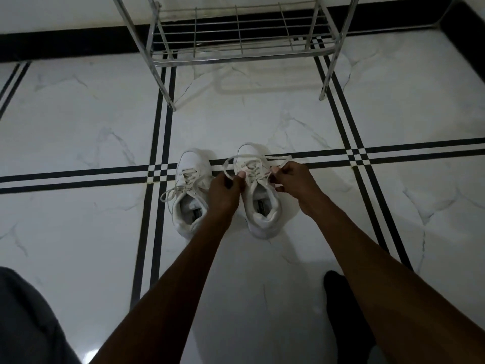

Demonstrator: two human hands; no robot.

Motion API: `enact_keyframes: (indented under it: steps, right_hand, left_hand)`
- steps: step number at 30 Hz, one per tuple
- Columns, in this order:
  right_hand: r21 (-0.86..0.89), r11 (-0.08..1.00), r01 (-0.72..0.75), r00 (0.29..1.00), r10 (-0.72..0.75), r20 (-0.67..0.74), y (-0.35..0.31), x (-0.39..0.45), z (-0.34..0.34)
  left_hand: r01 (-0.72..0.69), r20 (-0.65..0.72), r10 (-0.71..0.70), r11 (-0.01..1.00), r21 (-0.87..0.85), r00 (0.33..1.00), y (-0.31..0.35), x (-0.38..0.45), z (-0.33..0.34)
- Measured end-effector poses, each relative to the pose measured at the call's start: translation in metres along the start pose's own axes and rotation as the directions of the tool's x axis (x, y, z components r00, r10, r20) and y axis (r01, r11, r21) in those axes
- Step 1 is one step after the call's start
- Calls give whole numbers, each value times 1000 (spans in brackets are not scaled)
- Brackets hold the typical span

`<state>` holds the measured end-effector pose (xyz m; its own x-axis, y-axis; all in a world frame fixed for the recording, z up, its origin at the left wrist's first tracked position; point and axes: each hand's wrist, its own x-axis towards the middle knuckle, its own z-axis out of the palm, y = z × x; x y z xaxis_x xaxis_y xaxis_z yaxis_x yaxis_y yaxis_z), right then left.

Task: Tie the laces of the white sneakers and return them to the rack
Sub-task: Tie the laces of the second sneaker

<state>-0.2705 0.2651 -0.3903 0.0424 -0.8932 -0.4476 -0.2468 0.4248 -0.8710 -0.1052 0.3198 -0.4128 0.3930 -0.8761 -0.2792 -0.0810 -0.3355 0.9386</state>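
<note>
Centrally, both white sneakers stand on the tiled floor (262, 271), toes toward the empty metal rack (241, 35) at 12 o'clock. Left hand (227, 190) and right hand (294, 181) each pinch a lace loop (231, 160) over the right sneaker (262, 200), grips clamped to draw the bow; the left sneaker (190, 195) has loose laces.

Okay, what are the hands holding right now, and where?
Both hands, left and right, pinch the white flat laces of the right-side white sneaker, one lace strand each, above its tongue.
</note>
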Motion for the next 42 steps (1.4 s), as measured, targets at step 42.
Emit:
enact_keyframes:
  steps: [42]
  right_hand:
    - [-112, 994, 18, 974, -42, -221, 10, 4, 9]
  left_hand:
    - [102, -145, -122, 985, -138, 982, -2, -15, -13]
